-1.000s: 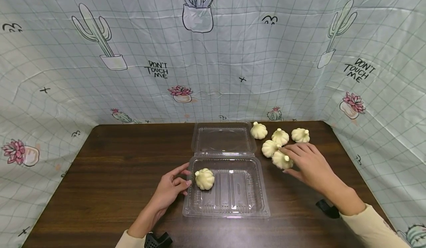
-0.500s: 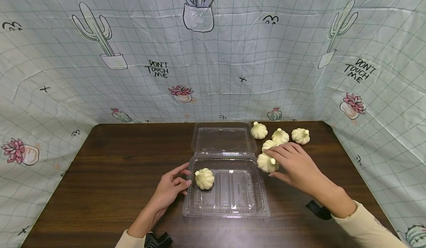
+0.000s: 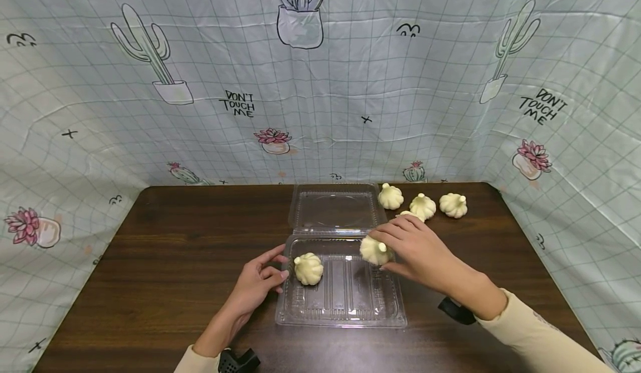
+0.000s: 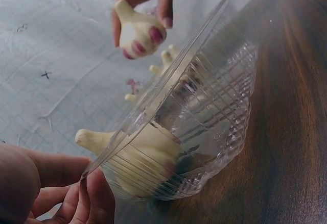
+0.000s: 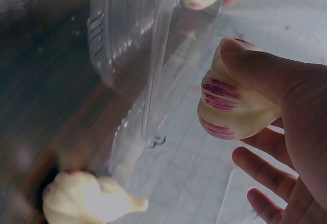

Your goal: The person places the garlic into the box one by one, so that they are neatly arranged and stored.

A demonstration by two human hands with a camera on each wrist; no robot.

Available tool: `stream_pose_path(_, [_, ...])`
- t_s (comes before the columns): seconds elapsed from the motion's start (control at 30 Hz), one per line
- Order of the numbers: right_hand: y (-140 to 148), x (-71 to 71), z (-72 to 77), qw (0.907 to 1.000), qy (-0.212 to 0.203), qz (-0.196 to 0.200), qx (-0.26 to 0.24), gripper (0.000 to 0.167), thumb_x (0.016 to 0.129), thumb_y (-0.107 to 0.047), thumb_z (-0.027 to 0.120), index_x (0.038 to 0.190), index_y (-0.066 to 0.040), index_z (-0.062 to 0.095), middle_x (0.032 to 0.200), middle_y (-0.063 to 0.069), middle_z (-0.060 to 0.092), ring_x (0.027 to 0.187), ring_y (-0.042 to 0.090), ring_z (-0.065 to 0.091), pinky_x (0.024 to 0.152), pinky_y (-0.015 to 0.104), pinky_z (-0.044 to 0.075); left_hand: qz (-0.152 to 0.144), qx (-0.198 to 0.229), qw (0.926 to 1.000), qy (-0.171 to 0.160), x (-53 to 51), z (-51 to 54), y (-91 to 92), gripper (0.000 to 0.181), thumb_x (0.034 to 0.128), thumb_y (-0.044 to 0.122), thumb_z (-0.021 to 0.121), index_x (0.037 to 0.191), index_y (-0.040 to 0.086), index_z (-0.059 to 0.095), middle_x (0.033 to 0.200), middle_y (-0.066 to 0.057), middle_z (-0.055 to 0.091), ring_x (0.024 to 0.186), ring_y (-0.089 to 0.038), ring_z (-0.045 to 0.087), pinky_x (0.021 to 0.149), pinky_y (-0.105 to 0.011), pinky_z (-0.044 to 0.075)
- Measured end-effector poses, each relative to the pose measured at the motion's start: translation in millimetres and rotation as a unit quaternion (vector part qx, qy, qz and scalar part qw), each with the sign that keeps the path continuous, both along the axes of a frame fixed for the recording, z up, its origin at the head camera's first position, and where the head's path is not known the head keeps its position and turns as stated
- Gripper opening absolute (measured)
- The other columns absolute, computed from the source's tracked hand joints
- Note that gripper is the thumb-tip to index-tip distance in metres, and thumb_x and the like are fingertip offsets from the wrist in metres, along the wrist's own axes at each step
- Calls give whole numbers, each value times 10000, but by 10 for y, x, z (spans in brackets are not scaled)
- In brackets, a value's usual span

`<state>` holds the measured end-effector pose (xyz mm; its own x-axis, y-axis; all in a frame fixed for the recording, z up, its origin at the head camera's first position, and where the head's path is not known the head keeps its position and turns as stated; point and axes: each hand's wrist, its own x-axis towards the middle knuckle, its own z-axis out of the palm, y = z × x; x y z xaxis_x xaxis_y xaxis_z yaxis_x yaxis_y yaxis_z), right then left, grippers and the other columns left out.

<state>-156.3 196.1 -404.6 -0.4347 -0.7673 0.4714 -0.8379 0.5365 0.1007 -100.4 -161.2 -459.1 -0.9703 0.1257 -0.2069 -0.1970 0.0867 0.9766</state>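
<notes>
My left hand (image 3: 256, 282) pinches the left rim of a clear plastic clamshell container (image 3: 340, 318), thumb on one side and fingers on the other in the left wrist view. Inside, near that rim, sits one garlic bulb (image 3: 308, 269). My right hand (image 3: 420, 253) grips a second garlic bulb (image 3: 374, 250) between thumb and fingers, raised over the container's right side. Purple streaks mark this held bulb (image 5: 225, 96) in the right wrist view. The container's lid (image 3: 338, 209) lies folded back behind its base.
Several more garlic bulbs (image 3: 422, 206) stand at the back right of the dark wooden table (image 3: 200, 239), one partly hidden behind my right hand. A patterned cloth (image 3: 320, 83) hangs behind the table and along its sides.
My right hand has lifted the garlic bulb away from the group and carried it left, over the container. The left hand has stayed at the rim.
</notes>
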Motion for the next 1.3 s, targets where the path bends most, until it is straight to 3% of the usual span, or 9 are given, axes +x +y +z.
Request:
stream_pose_path(0.33, [-239,-51,-63,9989,-148,336,300,737,638,-351,1018,1252,-75,718,1165,14,729,1091,250,635,1028,440,509,42,-31,10000,6,13,11,6,595,1004,-65,646,1571,-5,473,1323,-201,578,775,-88,607,665,-251,556])
stream_pose_path(1.3, [-638,-142,-118,9890,-454,424,1341,668,713,-390,980,1275,-135,724,1239,5,716,1153,219,635,1045,408,502,-86,-4,9999,71,-3,-9,-16,600,1011,-56,642,1577,-30,446,1340,-228,562,761,-66,594,670,-236,558])
